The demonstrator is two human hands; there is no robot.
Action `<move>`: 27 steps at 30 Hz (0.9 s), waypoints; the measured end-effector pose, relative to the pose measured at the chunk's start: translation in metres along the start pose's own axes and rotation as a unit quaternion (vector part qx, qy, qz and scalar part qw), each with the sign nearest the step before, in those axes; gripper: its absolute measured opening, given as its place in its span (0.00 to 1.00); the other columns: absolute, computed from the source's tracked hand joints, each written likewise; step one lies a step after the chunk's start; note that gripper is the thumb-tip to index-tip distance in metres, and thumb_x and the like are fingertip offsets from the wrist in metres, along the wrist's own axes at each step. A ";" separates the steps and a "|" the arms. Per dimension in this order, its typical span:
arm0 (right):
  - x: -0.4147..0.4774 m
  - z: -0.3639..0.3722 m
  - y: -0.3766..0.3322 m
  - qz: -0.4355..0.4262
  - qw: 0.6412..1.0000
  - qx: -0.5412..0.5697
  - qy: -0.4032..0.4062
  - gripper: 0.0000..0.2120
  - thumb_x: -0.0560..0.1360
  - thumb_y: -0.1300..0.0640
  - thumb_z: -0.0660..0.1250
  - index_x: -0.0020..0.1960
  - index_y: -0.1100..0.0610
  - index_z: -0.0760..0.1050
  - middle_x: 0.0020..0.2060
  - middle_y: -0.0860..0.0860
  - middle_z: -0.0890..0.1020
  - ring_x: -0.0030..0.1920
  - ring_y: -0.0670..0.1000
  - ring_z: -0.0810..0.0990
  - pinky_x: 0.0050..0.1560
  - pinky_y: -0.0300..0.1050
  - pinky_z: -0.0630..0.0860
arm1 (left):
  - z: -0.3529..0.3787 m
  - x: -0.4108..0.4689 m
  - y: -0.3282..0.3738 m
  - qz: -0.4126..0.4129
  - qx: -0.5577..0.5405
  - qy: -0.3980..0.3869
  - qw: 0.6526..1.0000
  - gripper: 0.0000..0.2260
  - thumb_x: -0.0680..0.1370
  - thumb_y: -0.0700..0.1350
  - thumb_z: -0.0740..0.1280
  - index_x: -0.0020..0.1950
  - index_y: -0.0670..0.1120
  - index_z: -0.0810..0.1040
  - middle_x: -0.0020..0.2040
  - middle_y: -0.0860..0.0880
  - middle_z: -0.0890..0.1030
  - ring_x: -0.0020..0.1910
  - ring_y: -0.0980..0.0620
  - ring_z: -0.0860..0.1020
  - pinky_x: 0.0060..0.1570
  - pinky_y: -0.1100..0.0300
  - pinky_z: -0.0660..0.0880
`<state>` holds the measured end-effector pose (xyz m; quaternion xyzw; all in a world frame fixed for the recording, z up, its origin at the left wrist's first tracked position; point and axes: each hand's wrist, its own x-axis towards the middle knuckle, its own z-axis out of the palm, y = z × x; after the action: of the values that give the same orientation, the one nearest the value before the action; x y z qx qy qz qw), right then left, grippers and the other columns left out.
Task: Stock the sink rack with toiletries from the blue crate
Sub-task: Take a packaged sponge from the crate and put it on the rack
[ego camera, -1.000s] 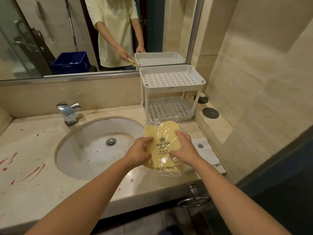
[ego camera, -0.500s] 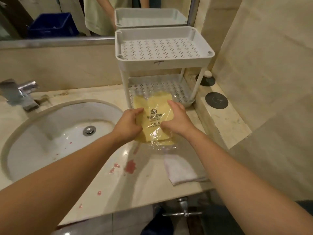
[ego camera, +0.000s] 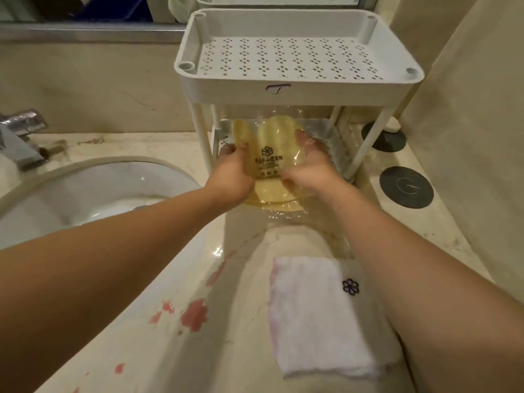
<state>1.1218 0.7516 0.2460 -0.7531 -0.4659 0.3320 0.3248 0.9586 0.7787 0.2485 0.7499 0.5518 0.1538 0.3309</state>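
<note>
Packet: a flat yellow pad sealed in a clear plastic packet (ego camera: 268,163) with a dark flower logo and print, held at the front opening of the rack's lower level; its far end sits under the top shelf, its near end over the counter. I cannot tell whether it touches the lower shelf.
Left hand: the left hand (ego camera: 231,177) grips the packet's left edge, fingers curled round it.
Right hand: the right hand (ego camera: 310,168) grips the right edge, fingers wrapped into the plastic.
Rack: a white plastic two-tier rack (ego camera: 297,89) with perforated shelves stands at the back of the counter, right of the basin.
Towel: a folded white towel (ego camera: 317,316) with a dark flower mark lies on the counter between the forearms.
Counter: a beige marble counter (ego camera: 158,350) with red stains (ego camera: 194,314).
Basin: a white oval sink basin (ego camera: 99,188) at left, a chrome tap (ego camera: 19,140) behind it.
Discs: two dark round discs (ego camera: 406,187) lie right of the rack.
</note>
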 end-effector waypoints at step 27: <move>0.074 0.043 0.006 -0.003 0.989 -0.126 -0.074 0.37 0.72 0.55 0.72 0.77 0.49 0.59 0.76 0.53 0.54 0.75 0.58 0.60 0.74 0.51 0.63 | 0.030 0.054 0.006 -0.100 0.329 0.006 0.939 0.31 0.80 0.42 0.58 0.79 0.45 0.44 0.75 0.42 0.27 0.75 0.43 0.30 0.76 0.49 0.38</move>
<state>1.1157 0.8252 0.2019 -0.7598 -0.5295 0.3246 0.1924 0.9996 0.8184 0.2233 0.7569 0.6457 -0.0660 0.0764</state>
